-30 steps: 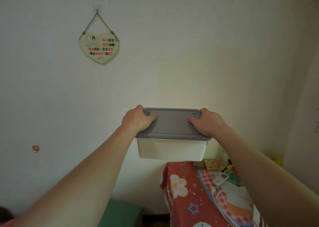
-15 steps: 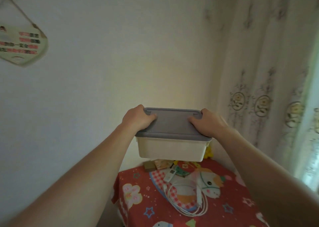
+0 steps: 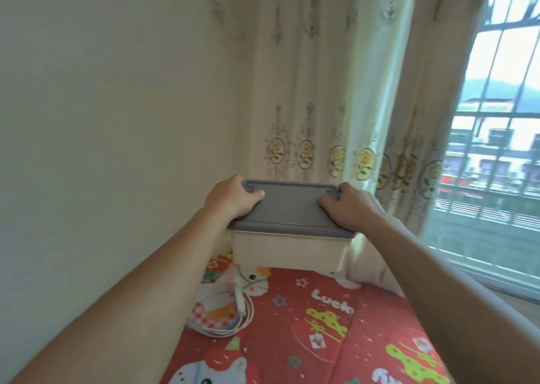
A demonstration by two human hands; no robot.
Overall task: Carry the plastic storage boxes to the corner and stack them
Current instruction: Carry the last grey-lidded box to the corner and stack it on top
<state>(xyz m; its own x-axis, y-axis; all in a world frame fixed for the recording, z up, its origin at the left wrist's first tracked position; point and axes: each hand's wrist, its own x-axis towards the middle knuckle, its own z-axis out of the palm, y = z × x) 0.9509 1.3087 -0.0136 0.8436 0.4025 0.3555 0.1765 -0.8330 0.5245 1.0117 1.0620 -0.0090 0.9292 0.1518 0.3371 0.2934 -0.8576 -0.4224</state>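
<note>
In the room corner, where the plain wall (image 3: pixel 117 120) is meeting the patterned curtain (image 3: pixel 321 106), a person is holding one plastic storage box (image 3: pixel 287 250) out in front at arm's length. The box, cream in body with a grey lid (image 3: pixel 292 208), is hanging in the air just above the far end of a surface covered by a red cartoon-print cloth (image 3: pixel 306 331); whether its base is touching that cloth cannot be told from this view. The left hand (image 3: pixel 230 199) is gripping the left end of the lid, thumb lying on top and fingers curling over the far edge. The right hand (image 3: pixel 347 207) is gripping the right end in the same way. This paired, symmetric hold is probably serving to keep the box level and the lid pressed shut during carrying. A coiled white cable (image 3: pixel 225 313) is lying on the cloth, nearer the camera and to the left of the box, apart from it. A barred window (image 3: pixel 496 150) is showing beyond the curtain at the right. No second box is visible, so stacking is judged not yet begun; the box appears to be arriving at its place, with lowering as the likely next step.
</note>
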